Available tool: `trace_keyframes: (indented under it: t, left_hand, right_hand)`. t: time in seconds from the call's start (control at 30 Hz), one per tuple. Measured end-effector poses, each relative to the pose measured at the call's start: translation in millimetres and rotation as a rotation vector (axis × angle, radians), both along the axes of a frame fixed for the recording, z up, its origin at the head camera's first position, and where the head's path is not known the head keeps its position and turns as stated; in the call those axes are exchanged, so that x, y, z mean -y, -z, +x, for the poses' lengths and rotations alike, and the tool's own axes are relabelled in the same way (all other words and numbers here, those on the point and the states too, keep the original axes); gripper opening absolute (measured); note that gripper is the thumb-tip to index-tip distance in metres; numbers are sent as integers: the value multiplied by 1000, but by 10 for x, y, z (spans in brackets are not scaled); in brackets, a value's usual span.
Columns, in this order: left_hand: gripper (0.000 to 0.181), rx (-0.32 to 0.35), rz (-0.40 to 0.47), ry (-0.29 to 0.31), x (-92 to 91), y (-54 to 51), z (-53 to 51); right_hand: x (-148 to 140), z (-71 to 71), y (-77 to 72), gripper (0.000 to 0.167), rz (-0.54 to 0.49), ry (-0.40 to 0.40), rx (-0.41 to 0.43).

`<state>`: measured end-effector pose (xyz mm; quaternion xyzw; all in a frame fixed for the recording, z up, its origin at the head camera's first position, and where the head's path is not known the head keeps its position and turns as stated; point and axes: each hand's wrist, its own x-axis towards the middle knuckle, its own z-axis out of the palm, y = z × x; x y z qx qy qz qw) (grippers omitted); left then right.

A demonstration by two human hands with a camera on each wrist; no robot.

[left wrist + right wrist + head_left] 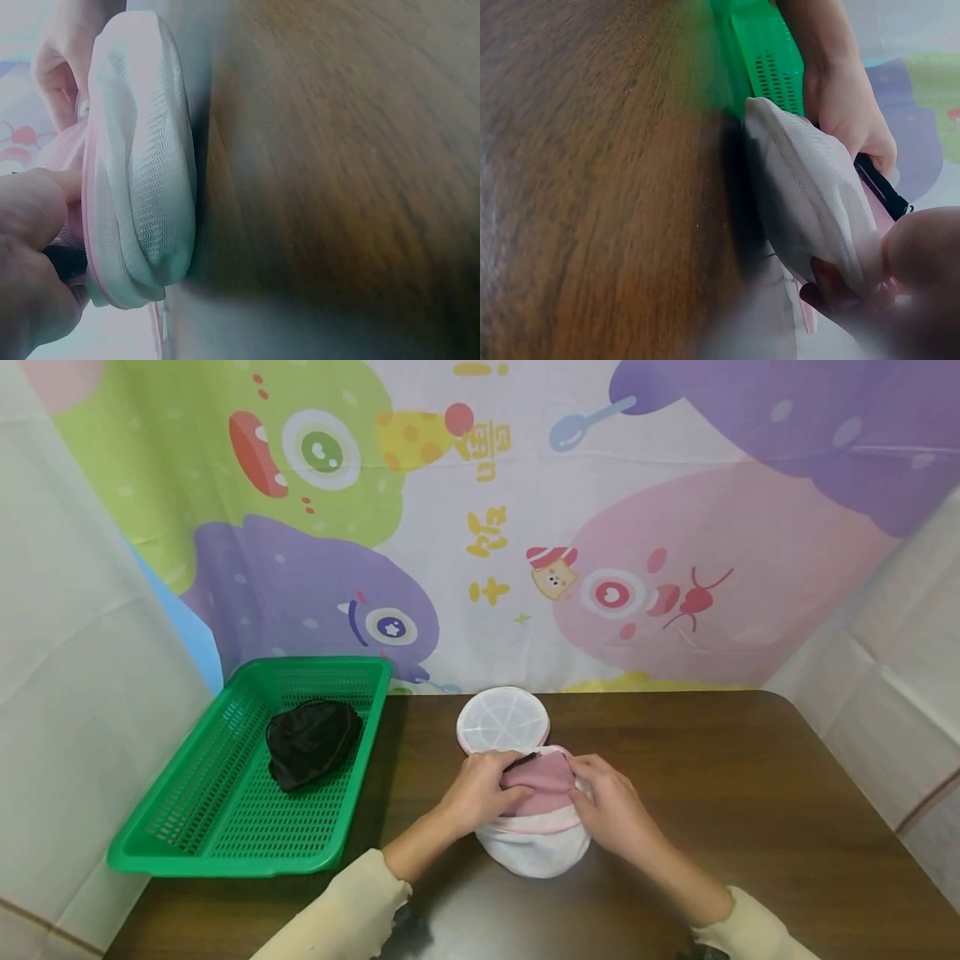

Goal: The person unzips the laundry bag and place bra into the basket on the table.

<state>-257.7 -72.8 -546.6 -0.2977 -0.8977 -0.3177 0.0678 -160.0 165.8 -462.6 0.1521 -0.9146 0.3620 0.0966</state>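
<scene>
A round white mesh pouch (534, 852) with pink edging stands on the table, its round white lid (503, 722) folded back behind it. Folded pink cloth (551, 781) fills the mouth, with a black strip (523, 761) along its far left edge. My left hand (480, 789) pinches the cloth and strip at the left side, thumb on the pink surface. At the right side, my right hand (611, 802) grips the pouch's rim between thumb and fingers. The right wrist view shows the mesh side (810, 176) bulging between both hands. Some fingertips are hidden inside the pouch.
A green plastic basket (348, 810) stands at the left with a black cloth bundle (313, 743) inside it. Behind the brown wooden table (712, 777) hangs a cartoon-printed curtain (480, 643). White cloth sheets flank both sides.
</scene>
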Motion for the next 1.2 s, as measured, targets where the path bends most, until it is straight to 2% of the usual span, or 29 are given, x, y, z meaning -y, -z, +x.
trace_keyframes:
  t: [0.03, 0.1, 0.13, 0.17, 0.2, 0.27, 0.33, 0.37, 0.4, 0.5, 0.53, 0.57, 0.6, 0.63, 0.67, 0.8, 0.87, 0.97, 1.0, 1.03, 1.07, 1.2]
  left_hand:
    - [49, -2, -4, -6, -3, 4, -2]
    - [47, -12, 6, -10, 5, 14, 1]
    - [47, -30, 0, -10, 13, -88, 65]
    - [45, -48, 5, -8, 23, -90, 70]
    - [43, -49, 18, -5, 31, -137, 95]
    - [38, -50, 49, -6, 52, -252, 153]
    - [34, -73, 72, -10, 83, -367, 203]
    - [33, -78, 96, -18, 94, -333, 174]
    - [34, -86, 119, -20, 123, -349, 176]
    - [32, -120, 142, -51, 150, -536, 276]
    - [32, -104, 147, -63, 151, -629, 328]
    - [32, -100, 154, -79, 152, -682, 363]
    - [31, -81, 154, -89, 151, -749, 402]
    - [31, -56, 144, -111, 132, -871, 472]
    - [30, -44, 135, -127, 134, -904, 491]
    - [28, -7, 120, -176, 155, -970, 521]
    - [27, -1, 131, -195, 177, -981, 526]
    - [26, 2, 160, -212, 217, -993, 537]
    - [26, 5, 170, -217, 230, -997, 540]
    - [26, 7, 176, -223, 242, -1000, 544]
    - [26, 9, 179, -230, 254, -1003, 547]
    - [26, 22, 186, -252, 277, -1013, 558]
  right_hand:
    - [-10, -15, 36, 44, -4, -6, -19]
    - [-76, -105, 243, 45, -11, -23, -80]
    - [-86, -118, 273, 47, -13, -25, -101]
    - [-96, -132, 301, 49, -8, -26, -123]
    - [-101, -138, 310, 51, -7, -24, -133]
    - [-102, -132, 288, 54, -11, -16, -135]
    - [-55, -54, 99, 57, 1, 7, -99]
    - [-54, -43, 66, 58, 11, 15, -89]
    - [-51, -31, 34, 57, 17, 23, -68]
    - [-65, -8, -5, 54, 23, 38, -32]
    - [-76, -14, 12, 53, 21, 39, -34]
    - [-92, -27, 41, 53, 16, 39, -39]
    - [-134, -70, 145, 52, 3, 32, -54]
    - [-177, -125, 257, 53, -6, 26, -78]
    - [-200, -158, 320, 54, -11, 22, -99]
    - [-307, -306, 592, 61, -11, 21, -143]
    - [-307, -313, 580, 62, 5, 43, -120]
    - [-356, -365, 672, 61, 33, 70, -114]
    - [-348, -343, 618, 60, 36, 73, -94]
    - [-318, -285, 503, 59, 34, 74, -66]
    - [-338, -310, 537, 59, 50, 76, -73]
    - [-257, -168, 230, 56, 44, 65, -23]
